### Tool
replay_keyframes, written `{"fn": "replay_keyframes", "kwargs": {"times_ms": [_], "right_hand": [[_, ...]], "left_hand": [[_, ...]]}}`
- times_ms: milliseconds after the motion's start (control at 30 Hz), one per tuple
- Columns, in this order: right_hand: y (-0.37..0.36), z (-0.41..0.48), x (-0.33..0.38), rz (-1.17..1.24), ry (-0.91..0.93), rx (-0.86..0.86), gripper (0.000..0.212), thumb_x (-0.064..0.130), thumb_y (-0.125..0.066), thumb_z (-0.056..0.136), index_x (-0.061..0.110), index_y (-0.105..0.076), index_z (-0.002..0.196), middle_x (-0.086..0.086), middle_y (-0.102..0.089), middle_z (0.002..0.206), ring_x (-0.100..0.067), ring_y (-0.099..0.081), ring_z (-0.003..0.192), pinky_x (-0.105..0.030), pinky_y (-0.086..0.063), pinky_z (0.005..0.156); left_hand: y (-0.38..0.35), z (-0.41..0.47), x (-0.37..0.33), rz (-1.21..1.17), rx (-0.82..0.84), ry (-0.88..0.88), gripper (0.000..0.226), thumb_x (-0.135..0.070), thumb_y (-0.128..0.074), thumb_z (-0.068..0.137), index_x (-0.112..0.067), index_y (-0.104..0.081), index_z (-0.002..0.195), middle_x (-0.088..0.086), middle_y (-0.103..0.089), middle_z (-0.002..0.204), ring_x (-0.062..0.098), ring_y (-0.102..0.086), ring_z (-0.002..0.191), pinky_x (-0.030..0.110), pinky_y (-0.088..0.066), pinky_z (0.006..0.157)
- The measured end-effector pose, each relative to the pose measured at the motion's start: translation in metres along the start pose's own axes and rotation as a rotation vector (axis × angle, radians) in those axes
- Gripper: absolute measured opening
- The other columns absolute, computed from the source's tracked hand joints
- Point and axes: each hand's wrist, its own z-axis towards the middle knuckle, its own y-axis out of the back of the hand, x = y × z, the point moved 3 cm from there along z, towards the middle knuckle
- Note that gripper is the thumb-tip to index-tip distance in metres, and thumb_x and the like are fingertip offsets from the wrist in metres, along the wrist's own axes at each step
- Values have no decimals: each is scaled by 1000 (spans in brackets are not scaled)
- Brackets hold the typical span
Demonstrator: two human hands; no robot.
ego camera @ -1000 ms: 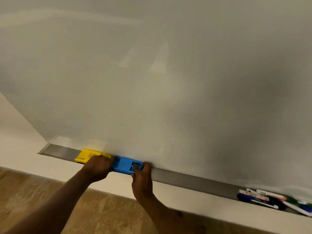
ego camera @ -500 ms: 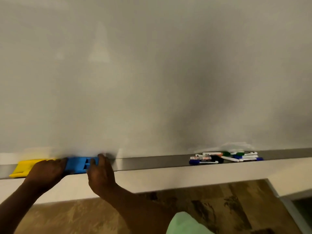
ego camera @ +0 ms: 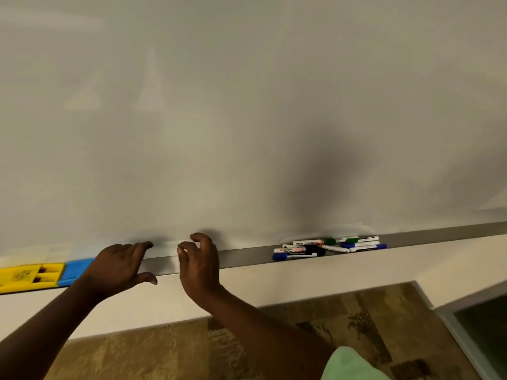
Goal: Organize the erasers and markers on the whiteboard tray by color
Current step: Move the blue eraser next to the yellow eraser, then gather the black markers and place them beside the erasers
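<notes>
Gripping nothing: left hand [ego camera: 120,266] loosely spread, right hand [ego camera: 199,263] half-curled, both over the tray [ego camera: 247,256] at lower centre. Risks rolling markers [ego camera: 329,248] off the front lip if raked carelessly, being heaped crosswise right of centre. White barrels with mixed blue, green, black caps; yellow eraser [ego camera: 30,274] abutting blue eraser [ego camera: 76,270] at lower left.

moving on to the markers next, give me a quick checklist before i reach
1. left hand free: ok, holds nothing.
2. right hand free: ok, loosely curled, empty.
3. yellow plastic eraser beside blue plastic eraser at the left end of the grey metal tray: ok.
4. white-barrelled markers sorted by colour: not ok, one mixed, crossed pile.
5. how many markers of each colour: cannot tell.
</notes>
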Motion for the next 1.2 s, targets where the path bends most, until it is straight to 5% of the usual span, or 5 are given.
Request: {"fn": "replay_keyframes", "kwargs": {"times_ms": [267,733,933,1200], "right_hand": [[92,5,-84,-27,-117,-62,7,13,-71,85,11,-70,92,-11,-64,108,-26,-65,93,-27,-55,77],[189,0,-237,-162,-236,-33,25,2,-80,73,8,-71,95,-11,-69,96,-26,-68,88,-35,-61,70],[198,-5,-289,-247,-235,29,28,-4,-84,63,8,-75,86,-9,-73,80,-29,-68,78,-36,-61,62],[182,-10,-321,-285,-326,217,22,5,-83,68,8,-74,87,-11,-74,86,-32,-68,87,-40,-60,67]], "left_hand": [[-10,78,-89,-41,-43,-109,87,-82,-25,79,-5,-57,104,9,-72,72,28,-67,54,29,-52,49],[-55,190,-229,-21,37,-174,84,-78,-33,75,-4,-66,99,6,-73,75,25,-67,54,23,-51,49],[-88,214,-266,-24,92,-194,57,-47,-87,60,-5,-66,92,6,-70,67,27,-63,48,22,-47,42],[-117,222,-287,0,198,-117,29,-18,-80,68,-8,-70,93,7,-69,68,28,-62,50,28,-50,44]]}}
